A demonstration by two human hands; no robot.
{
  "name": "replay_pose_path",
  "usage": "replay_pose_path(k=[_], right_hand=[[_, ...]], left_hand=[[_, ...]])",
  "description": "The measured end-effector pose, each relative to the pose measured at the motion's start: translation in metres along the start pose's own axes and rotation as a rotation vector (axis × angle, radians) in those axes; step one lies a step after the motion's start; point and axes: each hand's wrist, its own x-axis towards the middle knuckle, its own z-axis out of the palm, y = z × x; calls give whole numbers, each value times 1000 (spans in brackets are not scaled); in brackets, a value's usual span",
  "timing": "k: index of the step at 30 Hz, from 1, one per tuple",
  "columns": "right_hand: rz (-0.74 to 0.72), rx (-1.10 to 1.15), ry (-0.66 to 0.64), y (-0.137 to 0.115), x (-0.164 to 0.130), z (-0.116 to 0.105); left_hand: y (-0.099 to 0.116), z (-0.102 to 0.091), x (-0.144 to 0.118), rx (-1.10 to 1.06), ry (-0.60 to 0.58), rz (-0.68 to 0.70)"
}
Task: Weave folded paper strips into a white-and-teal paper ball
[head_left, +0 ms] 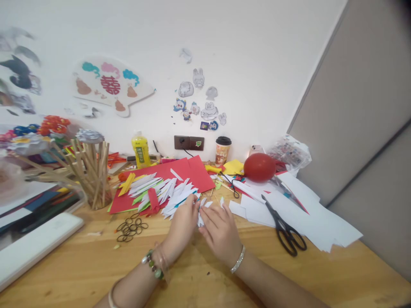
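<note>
Both hands meet at the near side of a pile of folded paper strips (167, 190). My left hand (184, 220) is closed, its fingertips pinching white folded paper (200, 220) that pokes out between the hands. From the other side my right hand (221, 229) grips the same paper, thumb below and fingers bent over it. Much of the paper is hidden by the fingers, so its full shape is unclear. Red cardstock (195, 171) lies beneath the strips. Black rubber bands (131, 227) are scattered left of my left wrist. Black-handled scissors (284, 229) rest right of my right hand.
White paper sheets (321, 218) spread along the right. A red balloon (259, 167), a lidded paper cup (222, 152) and a yellow bottle (140, 149) stand at the back. Wooden sticks (93, 171) fill a clear container at left, behind a long white case (38, 248).
</note>
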Motion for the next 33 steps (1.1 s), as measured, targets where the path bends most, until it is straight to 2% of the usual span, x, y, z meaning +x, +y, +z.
replay_pose_path(k=[3,7,9,12,15,19,23,27,33], right_hand=[[-9,-20,10,0,0,1],[121,114,-45,4,1,-3],[103,158,-63,5,2,-5],[58,210,-61,6,1,-5],[90,251,-54,8,0,-4],[86,166,-96,6,0,-1],[27,93,-149,1,1,2],[87,83,-85,3,0,2],[164,229,-23,18,3,-4]], left_hand=[[-6,4,2,-83,7,10],[-12,6,5,-177,5,24],[-13,6,7,-218,17,0],[-14,7,9,-319,36,-50],[-14,9,11,-494,-5,-156],[-15,15,13,-708,-6,-300],[-18,18,13,-769,27,-296],[-15,19,9,-805,19,-284],[-4,17,-1,-997,-98,-242]])
